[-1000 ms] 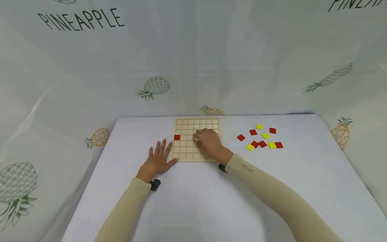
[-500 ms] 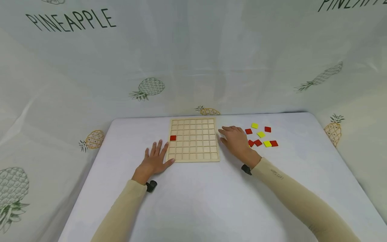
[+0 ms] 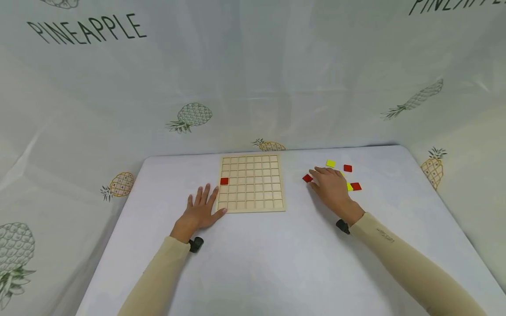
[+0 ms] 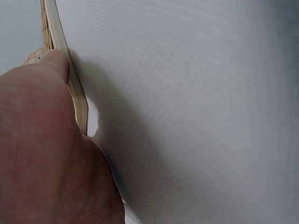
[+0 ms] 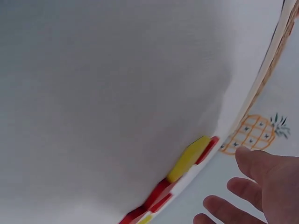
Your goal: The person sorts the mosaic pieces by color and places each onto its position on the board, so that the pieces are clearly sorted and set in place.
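Observation:
My left hand [image 3: 198,213] lies with spread fingers at the left front corner of a wooden grid board [image 3: 253,193], its thumb against the corner. One red square tile [image 3: 224,181] sits in a cell of the board's left column. Right of the board, my right hand [image 3: 333,188] is over a scatter of tiles and hides some of them. Its fingers are loosely bent, and the right wrist view shows nothing between them. A loose red tile [image 3: 307,178] lies just left of its fingertips. In the right wrist view, a yellow tile [image 5: 189,158] lies beyond the fingers.
Behind the right hand lie a yellow tile [image 3: 330,163] and a red tile [image 3: 348,168]. Another red tile [image 3: 356,186] is to its right. The white table [image 3: 253,259] meets a hanging pineapple-print sheet [image 3: 253,87] along its back edge.
My right hand has moved right, from above the board to the scattered tiles. The left hand has stayed at the board's corner. The head view has shifted slightly.

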A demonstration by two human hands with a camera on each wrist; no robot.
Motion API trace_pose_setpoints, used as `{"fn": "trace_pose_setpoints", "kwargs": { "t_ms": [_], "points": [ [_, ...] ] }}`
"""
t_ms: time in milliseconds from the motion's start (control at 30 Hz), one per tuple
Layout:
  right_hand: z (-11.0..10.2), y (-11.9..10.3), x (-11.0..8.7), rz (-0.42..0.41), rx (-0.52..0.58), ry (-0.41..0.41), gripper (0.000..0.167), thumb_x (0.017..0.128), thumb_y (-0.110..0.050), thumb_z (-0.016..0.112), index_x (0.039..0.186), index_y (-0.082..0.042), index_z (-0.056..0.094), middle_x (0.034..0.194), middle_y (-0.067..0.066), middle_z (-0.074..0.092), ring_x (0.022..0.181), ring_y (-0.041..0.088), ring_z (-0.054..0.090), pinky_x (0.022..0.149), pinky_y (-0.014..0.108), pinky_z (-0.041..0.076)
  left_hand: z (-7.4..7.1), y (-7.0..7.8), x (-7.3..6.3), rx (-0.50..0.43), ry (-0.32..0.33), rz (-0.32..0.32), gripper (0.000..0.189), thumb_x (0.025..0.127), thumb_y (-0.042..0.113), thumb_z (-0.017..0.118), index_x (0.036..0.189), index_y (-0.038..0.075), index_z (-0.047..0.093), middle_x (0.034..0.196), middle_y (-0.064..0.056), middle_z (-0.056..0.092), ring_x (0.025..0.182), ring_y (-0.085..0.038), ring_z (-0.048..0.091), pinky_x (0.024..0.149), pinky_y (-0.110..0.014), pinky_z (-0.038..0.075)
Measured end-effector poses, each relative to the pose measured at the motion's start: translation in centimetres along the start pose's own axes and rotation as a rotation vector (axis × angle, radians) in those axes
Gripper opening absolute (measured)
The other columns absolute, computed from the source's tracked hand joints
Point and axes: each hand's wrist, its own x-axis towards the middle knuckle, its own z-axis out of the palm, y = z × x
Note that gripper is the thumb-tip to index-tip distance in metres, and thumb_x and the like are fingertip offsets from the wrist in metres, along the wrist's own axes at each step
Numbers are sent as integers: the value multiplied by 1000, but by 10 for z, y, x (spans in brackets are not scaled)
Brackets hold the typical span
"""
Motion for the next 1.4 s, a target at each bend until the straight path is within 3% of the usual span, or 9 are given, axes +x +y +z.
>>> {"fn": "trace_pose_setpoints", "kwargs": {
  "t_ms": [433, 667, 933, 1400],
  "points": [
    [1, 21, -10, 25, 18, -2, 51, 93, -15, 81, 139, 3, 66, 133, 26, 70, 125, 47, 62, 107, 64, 48, -7, 6, -8, -1, -6, 11, 87, 108, 56, 47, 170, 6, 12, 176, -25, -3, 162, -48, -4, 125, -71, -1],
    [5, 14, -2, -12, 20, -23, 49, 94, -16, 82, 138, 1, 68, 130, 23, 73, 124, 45, 64, 107, 64, 48, -1, 2, -5, 2, 15, 12, 88, 107, 60, 45, 170, 7, 13, 176, -24, -3, 162, -47, -4, 125, -71, -2],
    [9, 2, 11, -27, -13, -77, 44, 94, -14, 82, 134, -1, 71, 119, 20, 77, 115, 41, 68, 103, 62, 52, -6, 9, -5, 25, -23, -18, 86, 109, 53, 48, 171, 7, 11, 176, -24, -4, 162, -47, -5, 126, -69, -1],
    [14, -12, 21, -96, -98, -60, 23, 89, -5, 85, 112, -6, 83, 101, 16, 79, 95, 34, 66, 92, 50, 59, 5, -2, 3, 28, 8, 1, 89, 107, 57, 48, 171, 8, 9, 176, -23, -6, 162, -47, -7, 125, -71, -2]
  ]
}}
